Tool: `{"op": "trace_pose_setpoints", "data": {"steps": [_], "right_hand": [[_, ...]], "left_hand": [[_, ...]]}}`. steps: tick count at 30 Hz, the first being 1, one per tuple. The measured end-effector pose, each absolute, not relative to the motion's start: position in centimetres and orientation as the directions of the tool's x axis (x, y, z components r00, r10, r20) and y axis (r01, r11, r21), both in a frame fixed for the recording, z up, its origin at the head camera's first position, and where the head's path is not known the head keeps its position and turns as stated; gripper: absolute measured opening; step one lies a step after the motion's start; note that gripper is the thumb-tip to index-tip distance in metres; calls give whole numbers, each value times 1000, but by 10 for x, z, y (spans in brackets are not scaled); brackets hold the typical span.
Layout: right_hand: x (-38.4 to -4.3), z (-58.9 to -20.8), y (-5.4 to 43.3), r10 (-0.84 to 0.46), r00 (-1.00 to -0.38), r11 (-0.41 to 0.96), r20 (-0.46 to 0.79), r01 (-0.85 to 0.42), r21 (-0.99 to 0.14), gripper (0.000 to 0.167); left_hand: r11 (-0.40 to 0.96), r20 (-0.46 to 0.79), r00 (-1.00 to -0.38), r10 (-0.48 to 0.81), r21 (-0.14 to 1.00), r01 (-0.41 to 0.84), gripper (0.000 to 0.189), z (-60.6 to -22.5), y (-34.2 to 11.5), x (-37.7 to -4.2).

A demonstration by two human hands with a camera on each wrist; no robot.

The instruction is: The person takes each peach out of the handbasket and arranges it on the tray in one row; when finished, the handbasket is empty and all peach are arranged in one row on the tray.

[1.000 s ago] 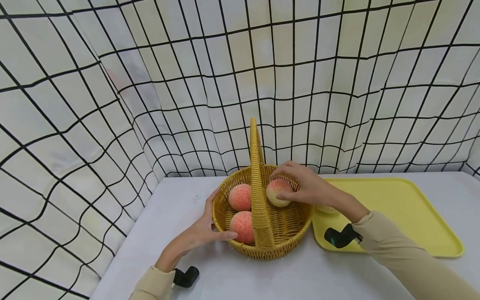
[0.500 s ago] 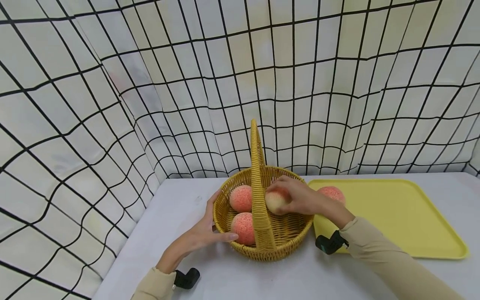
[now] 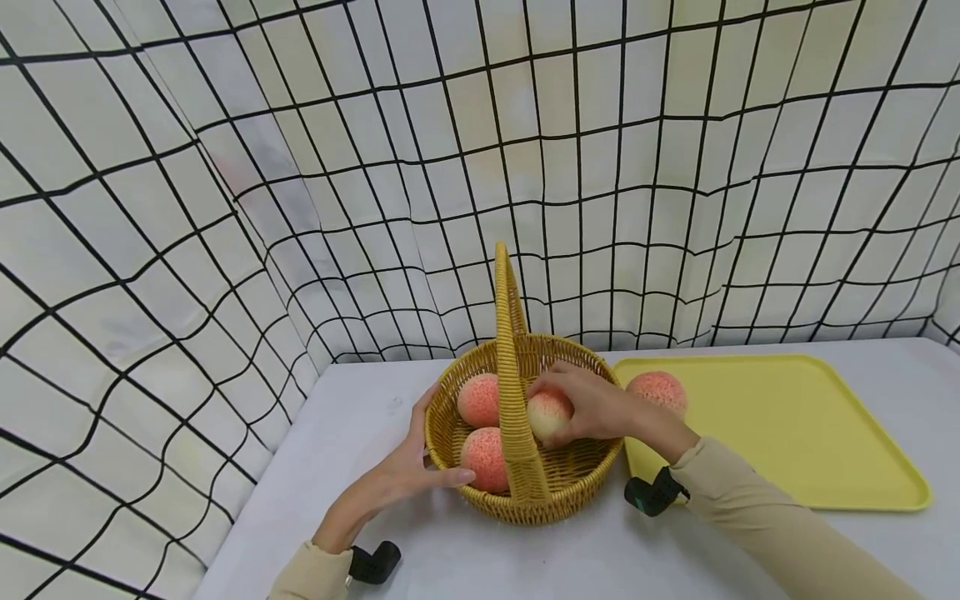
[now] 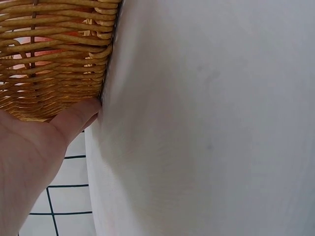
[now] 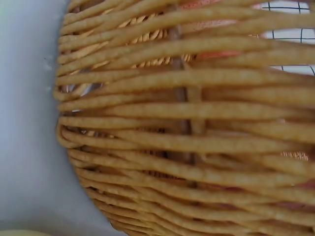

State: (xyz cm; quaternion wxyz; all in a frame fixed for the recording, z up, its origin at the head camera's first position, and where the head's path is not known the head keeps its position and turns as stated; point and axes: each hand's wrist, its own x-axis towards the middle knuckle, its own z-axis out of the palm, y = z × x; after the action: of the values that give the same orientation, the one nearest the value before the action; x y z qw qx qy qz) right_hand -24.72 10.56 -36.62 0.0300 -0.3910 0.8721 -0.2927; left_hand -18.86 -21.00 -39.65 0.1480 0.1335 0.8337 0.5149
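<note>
A yellow wicker basket (image 3: 573, 490) with a tall arched handle stands on the white table. Two pink peaches, one farther back (image 3: 478, 401) and one nearer (image 3: 484, 460), lie in its left half. My right hand (image 3: 592, 402) reaches over the right rim and grips a third peach (image 3: 548, 414), pink above and pale below, just right of the handle. Along the basket's left side rests my left hand (image 3: 408, 462), thumb stretched out at the front. The left wrist view shows its fingers (image 4: 76, 116) straight against the woven wall, low by the table.
A yellow tray (image 3: 780, 433) lies on the table to the right of the basket. Another peach (image 3: 657, 393) sits at the tray's back left, partly behind my right forearm. White cloth walls (image 3: 637, 192) with a black grid rise behind and at the left.
My right hand has lowered the peach farther into the basket, moving slightly left. The peach on the tray, mostly hidden by the forearm before, has come into sight. The left hand stays in place.
</note>
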Motion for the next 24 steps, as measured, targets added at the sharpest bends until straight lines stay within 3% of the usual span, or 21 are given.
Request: {"op": "trace_pose_setpoints", "data": {"steps": [13, 18, 24], "right_hand": [[-236, -360, 112, -627, -738, 513, 250, -633, -580, 50], [-223, -336, 136, -566, -772, 497, 290, -600, -627, 53], [-210, -312, 182, -511, -779, 513, 364, -616, -598, 57]], "left_hand": [[440, -107, -923, 370, 895, 73, 133, -397, -209, -187], [434, -102, -922, 374, 898, 76, 133, -397, -210, -187], [433, -104, -920, 377, 898, 76, 133, -397, -211, -188]]}}
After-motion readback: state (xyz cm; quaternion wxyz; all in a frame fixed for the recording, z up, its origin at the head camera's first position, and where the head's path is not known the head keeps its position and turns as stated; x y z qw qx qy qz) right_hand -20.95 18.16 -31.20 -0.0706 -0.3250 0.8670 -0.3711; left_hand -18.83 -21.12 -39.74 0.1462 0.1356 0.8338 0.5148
